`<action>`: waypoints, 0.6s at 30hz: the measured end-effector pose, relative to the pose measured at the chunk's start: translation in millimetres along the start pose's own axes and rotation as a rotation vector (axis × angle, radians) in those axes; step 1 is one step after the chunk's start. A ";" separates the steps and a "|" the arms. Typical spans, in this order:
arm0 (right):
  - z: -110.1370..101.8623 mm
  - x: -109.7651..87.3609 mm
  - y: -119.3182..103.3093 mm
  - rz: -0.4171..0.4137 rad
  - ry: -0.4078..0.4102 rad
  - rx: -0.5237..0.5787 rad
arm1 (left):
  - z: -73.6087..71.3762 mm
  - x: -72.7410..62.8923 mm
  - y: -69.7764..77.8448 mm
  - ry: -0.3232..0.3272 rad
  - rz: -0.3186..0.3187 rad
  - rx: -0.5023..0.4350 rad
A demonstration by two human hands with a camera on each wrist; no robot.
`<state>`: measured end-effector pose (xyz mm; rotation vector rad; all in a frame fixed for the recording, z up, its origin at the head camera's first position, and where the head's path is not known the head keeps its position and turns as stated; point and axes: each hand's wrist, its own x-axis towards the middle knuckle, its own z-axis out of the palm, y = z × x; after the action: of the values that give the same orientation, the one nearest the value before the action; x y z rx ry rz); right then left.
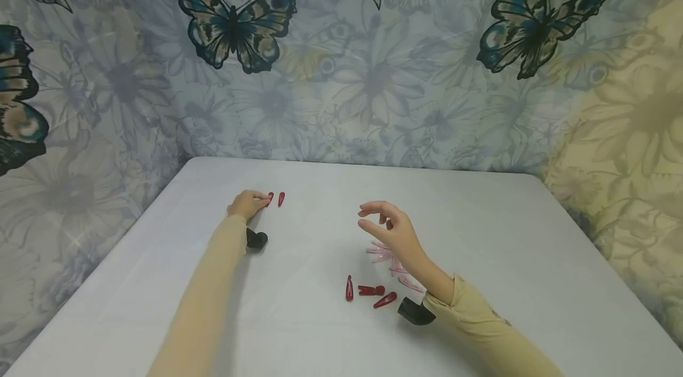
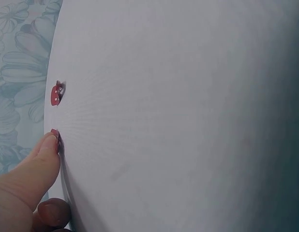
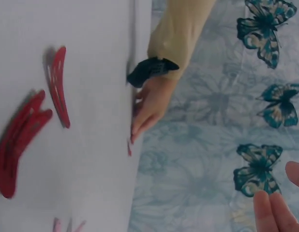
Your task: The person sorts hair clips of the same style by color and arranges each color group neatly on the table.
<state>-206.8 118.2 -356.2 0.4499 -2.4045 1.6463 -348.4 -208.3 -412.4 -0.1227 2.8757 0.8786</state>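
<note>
My left hand [image 1: 248, 205], far out on the left of the table, pinches a red snap hair clip [image 2: 55, 133] at the tabletop between thumb and fingers. A second red hair clip [image 1: 281, 199] lies just right of it, apart from the hand. In the air over the right half, my right hand [image 1: 395, 232] holds nothing, its fingers loosely bent and thumb apart. Below that hand lie several pink hair clips [image 1: 381, 251], partly hidden by the hand and wrist. Nearer the front are more red hair clips [image 1: 349, 288]; one of these [image 1: 372, 290] looks spread open.
A white table [image 1: 299, 329] carries everything. Behind it hangs a floral cloth [image 1: 373, 86] with butterflies, reaching round both sides. Black wrist cameras [image 1: 416, 312] sit under both forearms, the right one close to the red clips.
</note>
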 end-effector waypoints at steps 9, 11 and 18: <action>8.7 -32.6 18.0 0.075 -0.113 -0.044 | 6.7 25.8 -21.6 0.013 0.019 -0.002; 11.0 -35.3 23.5 0.078 -0.138 -0.060 | 6.5 24.3 -20.7 0.013 0.020 -0.008; 13.4 -37.9 39.6 0.049 -0.249 -0.067 | 3.2 5.5 -7.9 0.009 0.007 -0.028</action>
<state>-185.2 124.3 -408.0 0.6234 -2.6588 1.6081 -352.6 -213.2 -420.2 -0.1198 2.8745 0.9223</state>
